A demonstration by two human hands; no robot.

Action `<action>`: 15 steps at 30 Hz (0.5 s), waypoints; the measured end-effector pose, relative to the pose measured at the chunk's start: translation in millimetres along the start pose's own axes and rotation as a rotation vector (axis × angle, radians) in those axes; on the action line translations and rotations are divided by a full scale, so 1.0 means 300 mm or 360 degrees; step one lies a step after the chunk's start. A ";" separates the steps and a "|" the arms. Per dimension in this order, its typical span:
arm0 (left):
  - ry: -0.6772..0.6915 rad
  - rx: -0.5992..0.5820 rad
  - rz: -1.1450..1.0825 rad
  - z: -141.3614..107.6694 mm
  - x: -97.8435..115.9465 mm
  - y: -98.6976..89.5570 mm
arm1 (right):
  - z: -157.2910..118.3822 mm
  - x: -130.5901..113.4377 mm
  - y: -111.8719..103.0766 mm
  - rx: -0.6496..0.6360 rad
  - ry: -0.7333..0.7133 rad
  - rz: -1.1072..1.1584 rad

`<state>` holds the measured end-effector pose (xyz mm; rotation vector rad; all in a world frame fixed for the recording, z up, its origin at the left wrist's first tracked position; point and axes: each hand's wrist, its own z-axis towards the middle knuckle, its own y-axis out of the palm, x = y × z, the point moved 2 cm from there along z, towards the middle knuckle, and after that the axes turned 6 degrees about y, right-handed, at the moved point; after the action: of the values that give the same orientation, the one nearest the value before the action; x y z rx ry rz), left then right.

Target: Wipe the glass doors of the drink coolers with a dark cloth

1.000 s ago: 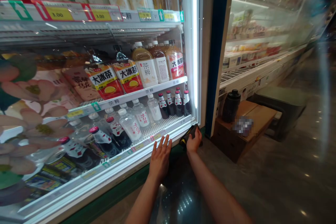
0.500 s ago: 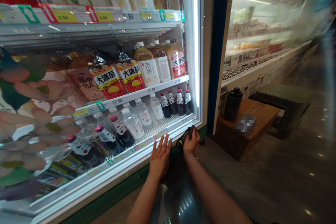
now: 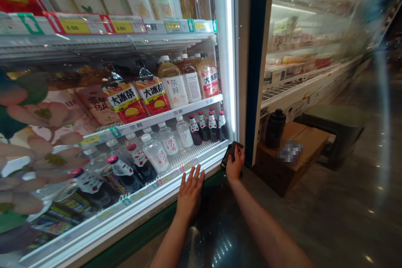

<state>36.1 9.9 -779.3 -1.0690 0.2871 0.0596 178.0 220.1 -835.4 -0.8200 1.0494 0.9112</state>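
Note:
My left hand point(image 3: 190, 190) lies with its fingers stretched out at the bottom frame of the glass-fronted drinks fridge point(image 3: 176, 186); no thing shows in it. To its right, my right hand point(image 3: 235, 164) is closed around a small black object with a hint of yellow point(image 3: 228, 154). Its exact kind I cannot make out. That object is up against the fridge's lower right corner. Behind the glass, closest to the hands, are clear water bottles point(image 3: 156, 153) and dark bottles with red caps point(image 3: 212, 126).
Tea bottles point(image 3: 174, 83) line the shelf above. Flower decals point(image 3: 47, 146) cover the glass at left. On the right, a black flask point(image 3: 275, 127) stands on a cardboard box point(image 3: 309, 140), beside a dark stool point(image 3: 336, 130). Another chilled display point(image 3: 301, 63) runs behind them.
My right hand has moved slightly right and up with the black object, which now stands more upright at the corner. The left hand stays nearly in place, and the view has shifted a little.

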 end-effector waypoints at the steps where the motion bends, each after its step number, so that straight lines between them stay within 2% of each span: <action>1: 0.0010 -0.0012 0.0002 0.002 0.001 0.000 | -0.016 0.011 -0.005 0.0008 0.0025 -0.0006; 4: 0.0007 -0.0034 0.0005 -0.001 -0.001 -0.013 | 0.008 0.011 -0.010 0.0085 0.0112 -0.0023; 6: -0.0021 -0.0024 0.0015 -0.009 -0.009 -0.026 | 0.038 -0.026 0.001 0.0112 0.0112 -0.0025; 8: -0.0052 -0.0020 0.0035 -0.020 -0.021 -0.038 | 0.026 -0.076 0.017 0.0079 0.0050 -0.0014; 12: -0.0079 -0.0028 0.0090 -0.046 -0.046 -0.048 | -0.144 -0.118 0.020 -0.0170 -0.0274 0.0018; 15: -0.0083 -0.0002 0.0123 -0.070 -0.058 -0.053 | -0.244 -0.076 -0.007 -0.0185 -0.0271 0.0053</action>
<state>18.0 -14.6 -770.5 -1.0557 0.2812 0.1570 149.1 149.1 -834.7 -0.8082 0.8704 1.0593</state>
